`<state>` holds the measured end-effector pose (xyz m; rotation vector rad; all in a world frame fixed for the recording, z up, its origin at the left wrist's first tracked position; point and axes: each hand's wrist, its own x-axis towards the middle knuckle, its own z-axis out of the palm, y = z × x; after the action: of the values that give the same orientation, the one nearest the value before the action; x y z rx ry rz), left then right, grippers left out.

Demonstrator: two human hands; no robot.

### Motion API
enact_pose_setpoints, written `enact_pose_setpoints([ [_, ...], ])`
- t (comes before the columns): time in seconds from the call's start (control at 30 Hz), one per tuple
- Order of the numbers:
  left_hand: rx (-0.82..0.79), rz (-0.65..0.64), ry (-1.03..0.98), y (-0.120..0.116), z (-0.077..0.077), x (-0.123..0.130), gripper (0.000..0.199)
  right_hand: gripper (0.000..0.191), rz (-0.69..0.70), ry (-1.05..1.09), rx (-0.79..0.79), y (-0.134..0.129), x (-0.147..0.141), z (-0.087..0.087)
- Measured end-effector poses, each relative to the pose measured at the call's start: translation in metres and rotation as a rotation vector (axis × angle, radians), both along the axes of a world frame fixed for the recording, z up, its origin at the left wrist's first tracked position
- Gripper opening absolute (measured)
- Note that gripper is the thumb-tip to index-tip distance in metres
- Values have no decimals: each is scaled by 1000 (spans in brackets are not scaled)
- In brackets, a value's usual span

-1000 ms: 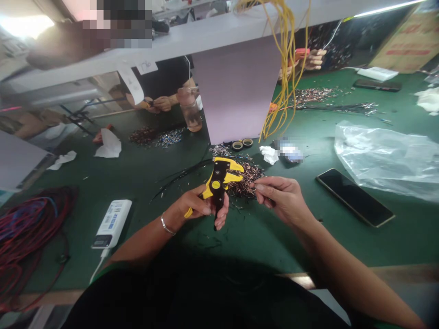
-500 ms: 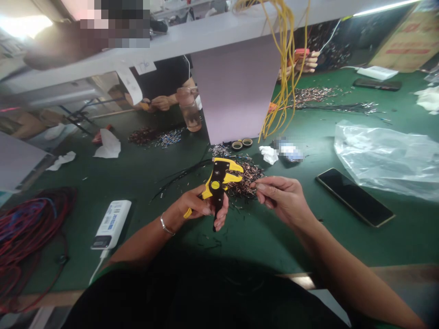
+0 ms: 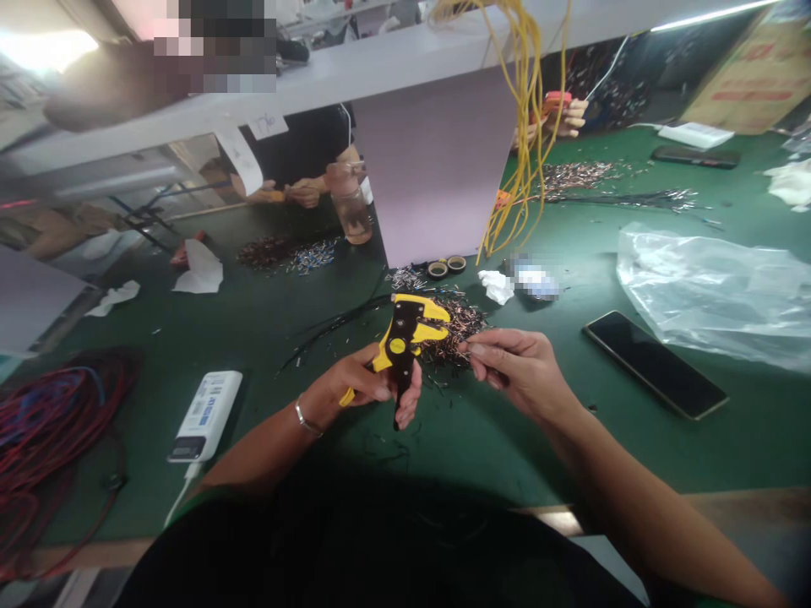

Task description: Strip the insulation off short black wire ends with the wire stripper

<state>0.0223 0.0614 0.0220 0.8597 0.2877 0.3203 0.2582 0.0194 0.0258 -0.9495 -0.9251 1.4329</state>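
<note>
My left hand (image 3: 373, 380) is wrapped around the handles of a yellow-and-black wire stripper (image 3: 400, 333), whose jaws point right. Just right of the jaws, my right hand (image 3: 516, 363) is closed in a pinch. Whatever lies between its fingertips is too small to make out against the pile behind. That pile of short wire pieces (image 3: 465, 317), dark with coppery ends, lies beyond the tool and the fingertips. Longer black wires (image 3: 335, 321) stretch leftward from it across the green table (image 3: 507, 447).
A phone (image 3: 655, 363) and a clear plastic bag (image 3: 710, 287) lie right. A white power bank (image 3: 206, 414) and coiled red wires (image 3: 57, 439) are left. Tape rolls (image 3: 437, 269) sit before a pale divider (image 3: 437, 169). Yellow wires (image 3: 525, 127) hang down. Co-workers' hands (image 3: 304, 192) work across the table.
My right hand has shifted very slightly left, toward the stripper's jaws. The left hand and the stripper stay nearly where they were.
</note>
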Motion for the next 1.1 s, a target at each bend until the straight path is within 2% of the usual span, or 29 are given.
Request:
enact_pose_setpoints([
  [0.57, 4, 29, -19, 0, -5, -3, 29, 4, 7, 17, -2, 0, 0, -3],
  [0.87, 20, 46, -8, -2, -5, -4, 26, 4, 13, 15, -7, 0, -1, 1],
  [1.1, 22, 47, -11, -4, -6, -4, 26, 5, 17, -6, 3, 2, 0, -5],
])
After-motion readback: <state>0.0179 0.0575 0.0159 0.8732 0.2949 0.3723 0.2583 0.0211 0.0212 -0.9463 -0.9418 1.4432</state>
